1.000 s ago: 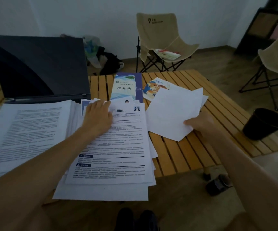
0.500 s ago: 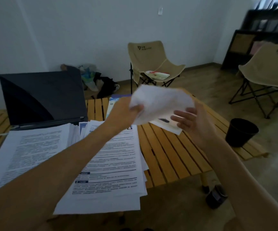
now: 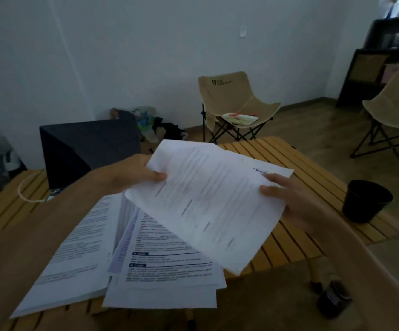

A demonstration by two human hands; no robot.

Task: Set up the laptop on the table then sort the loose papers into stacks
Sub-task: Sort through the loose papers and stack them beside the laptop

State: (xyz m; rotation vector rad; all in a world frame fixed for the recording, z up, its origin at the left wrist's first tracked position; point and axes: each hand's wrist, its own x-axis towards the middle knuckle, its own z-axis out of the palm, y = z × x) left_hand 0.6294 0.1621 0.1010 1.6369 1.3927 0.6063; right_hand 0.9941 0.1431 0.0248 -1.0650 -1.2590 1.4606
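We hold a printed sheet raised above the desk, left hand pinching its far-left edge, right hand gripping its right edge; laptop stands far left.

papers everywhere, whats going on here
A person is sorting papers at a wooden slat table. Both hands hold a printed sheet up over the table, the left hand at its far-left edge and the right hand at its right edge. Two loose stacks lie below, and the open laptop stands at the back left.
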